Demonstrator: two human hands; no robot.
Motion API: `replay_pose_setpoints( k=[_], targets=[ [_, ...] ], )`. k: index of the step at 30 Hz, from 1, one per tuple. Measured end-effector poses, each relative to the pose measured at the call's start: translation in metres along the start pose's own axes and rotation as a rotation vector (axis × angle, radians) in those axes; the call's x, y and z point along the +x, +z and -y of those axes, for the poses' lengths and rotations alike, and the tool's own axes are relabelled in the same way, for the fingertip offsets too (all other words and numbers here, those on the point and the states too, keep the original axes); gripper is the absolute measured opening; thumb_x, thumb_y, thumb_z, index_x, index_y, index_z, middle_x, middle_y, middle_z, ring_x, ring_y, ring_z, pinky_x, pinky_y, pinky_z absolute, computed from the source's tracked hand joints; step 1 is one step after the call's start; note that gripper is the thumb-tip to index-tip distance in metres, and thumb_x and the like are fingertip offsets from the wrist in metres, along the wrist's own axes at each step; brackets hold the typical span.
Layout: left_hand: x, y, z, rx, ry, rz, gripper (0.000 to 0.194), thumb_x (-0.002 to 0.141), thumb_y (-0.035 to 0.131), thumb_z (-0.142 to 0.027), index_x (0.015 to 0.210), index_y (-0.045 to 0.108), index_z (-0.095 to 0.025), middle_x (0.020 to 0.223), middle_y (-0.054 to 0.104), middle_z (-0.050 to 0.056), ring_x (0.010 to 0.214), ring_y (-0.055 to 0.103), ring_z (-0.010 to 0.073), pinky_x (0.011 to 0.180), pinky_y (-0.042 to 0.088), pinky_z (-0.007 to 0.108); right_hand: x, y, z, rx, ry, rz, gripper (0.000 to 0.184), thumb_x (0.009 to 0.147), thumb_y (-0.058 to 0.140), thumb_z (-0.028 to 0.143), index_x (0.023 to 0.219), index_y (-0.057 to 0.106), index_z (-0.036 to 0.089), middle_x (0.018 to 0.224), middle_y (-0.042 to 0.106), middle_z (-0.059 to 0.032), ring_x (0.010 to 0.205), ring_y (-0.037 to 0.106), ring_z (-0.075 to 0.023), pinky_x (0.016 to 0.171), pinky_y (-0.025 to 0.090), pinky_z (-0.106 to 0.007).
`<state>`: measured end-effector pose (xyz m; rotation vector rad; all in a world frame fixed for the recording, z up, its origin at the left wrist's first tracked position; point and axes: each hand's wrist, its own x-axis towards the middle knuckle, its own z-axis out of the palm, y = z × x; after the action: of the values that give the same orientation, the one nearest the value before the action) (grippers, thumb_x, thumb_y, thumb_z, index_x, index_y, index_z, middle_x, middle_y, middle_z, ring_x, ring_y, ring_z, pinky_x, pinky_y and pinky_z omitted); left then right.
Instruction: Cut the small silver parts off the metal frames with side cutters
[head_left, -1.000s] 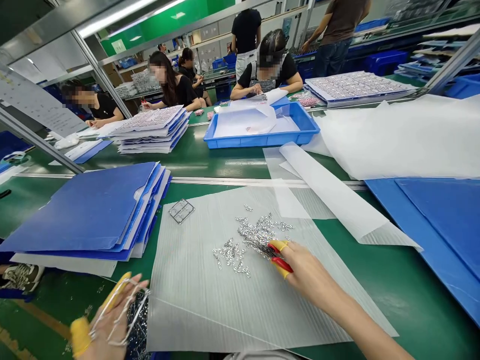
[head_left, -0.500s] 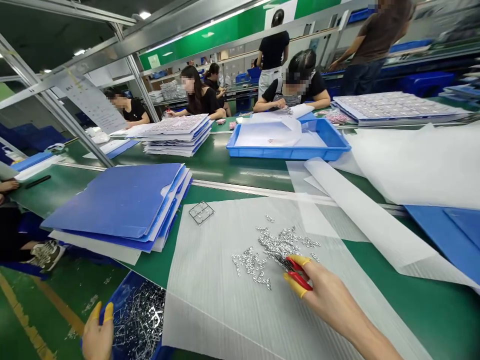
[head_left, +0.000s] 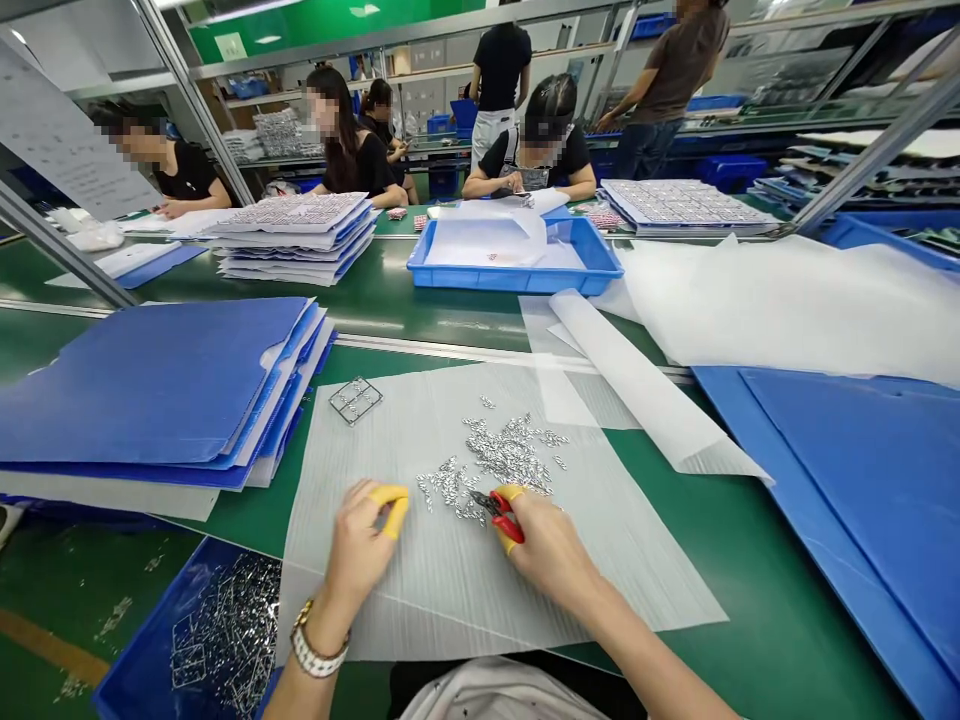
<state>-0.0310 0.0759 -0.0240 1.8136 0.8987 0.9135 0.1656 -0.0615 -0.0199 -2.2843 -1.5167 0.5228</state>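
Note:
My right hand (head_left: 536, 530), with yellow finger cots on thumb and index finger, is closed around red-handled side cutters (head_left: 504, 514). Their dark jaws lie at the near edge of a pile of small shiny silver parts (head_left: 506, 450). To the left, my left hand (head_left: 364, 535) hovers above the white sheet (head_left: 420, 620), its yellow-covered thumb and index tips brought together with nothing visible between them. A square silver frame (head_left: 356, 401) with small parts inside it lies near the sheet's far left corner.
A blue bin (head_left: 150, 640) of silver frame scraps stands low at left. Blue folders (head_left: 172, 380) are stacked left of the sheet. Rolled white sheeting (head_left: 637, 390) and blue boards (head_left: 847, 480) lie right. Beyond sit a blue tray (head_left: 510, 277) and several people at work.
My left hand has come up from the scrap bin to over the sheet, its fingers closing together. My right hand has moved the cutters left along the pile. The camera view has shifted right.

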Motion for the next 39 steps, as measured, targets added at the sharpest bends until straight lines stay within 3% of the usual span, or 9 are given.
replay_pose_setpoints(
  k=[5, 9, 12, 16, 25, 31, 35, 37, 39],
  targets=[
    [-0.006, 0.041, -0.007, 0.249, 0.173, 0.262, 0.014, 0.082, 0.054, -0.021, 0.084, 0.067, -0.023, 0.077, 0.064, 0.004, 0.076, 0.053, 0.0195, 0.072, 0.039, 0.034, 0.007, 0.018, 0.001, -0.037, -0.082, -0.066, 0.023, 0.078, 0.052, 0.013, 0.100, 0.056, 0.017, 0.089, 0.062, -0.0072, 0.084, 0.056, -0.0231, 0.074, 0.039, -0.032],
    [-0.014, 0.058, -0.006, 0.453, 0.268, 0.358, 0.014, 0.084, 0.050, -0.016, 0.086, 0.063, -0.021, 0.080, 0.062, 0.004, 0.078, 0.053, 0.0187, 0.071, 0.040, 0.033, 0.010, 0.024, -0.009, 0.005, -0.131, -0.109, 0.026, 0.074, 0.053, 0.008, 0.098, 0.055, 0.018, 0.087, 0.061, -0.0068, 0.083, 0.055, -0.0233, 0.073, 0.039, -0.033],
    [-0.016, 0.067, -0.009, 0.586, 0.314, 0.362, 0.013, 0.084, 0.050, -0.015, 0.086, 0.061, -0.021, 0.081, 0.061, 0.004, 0.080, 0.053, 0.0199, 0.070, 0.038, 0.034, 0.011, 0.018, -0.015, 0.076, -0.200, -0.136, 0.029, 0.073, 0.051, 0.005, 0.099, 0.054, 0.019, 0.089, 0.060, -0.0057, 0.085, 0.053, -0.0216, 0.075, 0.038, -0.033],
    [-0.017, 0.075, -0.009, 0.725, 0.325, 0.353, 0.015, 0.076, 0.052, -0.006, 0.079, 0.058, -0.020, 0.081, 0.058, 0.004, 0.081, 0.051, 0.0217, 0.068, 0.037, 0.035, 0.014, 0.007, -0.018, -0.009, -0.426, -0.051, 0.033, 0.068, 0.047, -0.001, 0.093, 0.053, 0.020, 0.089, 0.059, -0.0046, 0.084, 0.049, -0.0207, 0.072, 0.034, -0.033],
    [-0.016, 0.075, -0.007, 0.849, 0.463, 0.398, 0.022, 0.070, 0.049, 0.002, 0.078, 0.054, -0.019, 0.082, 0.056, 0.004, 0.078, 0.049, 0.0217, 0.066, 0.035, 0.035, 0.025, 0.002, -0.031, -0.137, -0.687, 0.059, 0.026, 0.073, 0.049, 0.001, 0.090, 0.052, 0.020, 0.082, 0.057, -0.0034, 0.079, 0.046, -0.0188, 0.069, 0.031, -0.031],
    [-0.019, 0.076, -0.008, 0.904, 0.520, 0.378, 0.019, 0.074, 0.048, -0.001, 0.077, 0.053, -0.018, 0.080, 0.056, 0.004, 0.075, 0.049, 0.0205, 0.065, 0.035, 0.035, 0.031, -0.006, -0.033, -0.169, -0.741, 0.077, 0.013, 0.080, 0.050, 0.008, 0.085, 0.052, 0.020, 0.079, 0.056, -0.0031, 0.077, 0.045, -0.0182, 0.067, 0.030, -0.031],
    [-0.018, 0.078, -0.012, 0.934, 0.518, 0.365, 0.020, 0.074, 0.047, -0.001, 0.076, 0.055, -0.019, 0.077, 0.057, 0.004, 0.074, 0.050, 0.0210, 0.063, 0.033, 0.036, 0.033, -0.011, -0.036, -0.073, -0.755, 0.108, 0.017, 0.077, 0.052, 0.006, 0.087, 0.053, 0.020, 0.079, 0.056, -0.0033, 0.076, 0.046, -0.0184, 0.068, 0.033, -0.031],
    [-0.018, 0.078, -0.014, 0.908, 0.495, 0.349, 0.019, 0.076, 0.048, -0.002, 0.078, 0.056, -0.019, 0.077, 0.057, 0.004, 0.074, 0.050, 0.0211, 0.064, 0.034, 0.035, 0.032, -0.011, -0.040, 0.068, -0.691, 0.091, 0.021, 0.074, 0.050, 0.005, 0.089, 0.053, 0.020, 0.082, 0.056, -0.0039, 0.077, 0.047, -0.0185, 0.070, 0.035, -0.032],
    [-0.017, 0.078, -0.014, 0.825, 0.456, 0.321, 0.015, 0.080, 0.049, -0.008, 0.081, 0.058, -0.019, 0.077, 0.058, 0.004, 0.075, 0.051, 0.0207, 0.065, 0.035, 0.035, 0.030, -0.010, -0.044, 0.305, -0.525, 0.060, 0.018, 0.077, 0.050, 0.010, 0.091, 0.052, 0.021, 0.084, 0.057, -0.0037, 0.077, 0.050, -0.0179, 0.070, 0.038, -0.032]
  ],
)
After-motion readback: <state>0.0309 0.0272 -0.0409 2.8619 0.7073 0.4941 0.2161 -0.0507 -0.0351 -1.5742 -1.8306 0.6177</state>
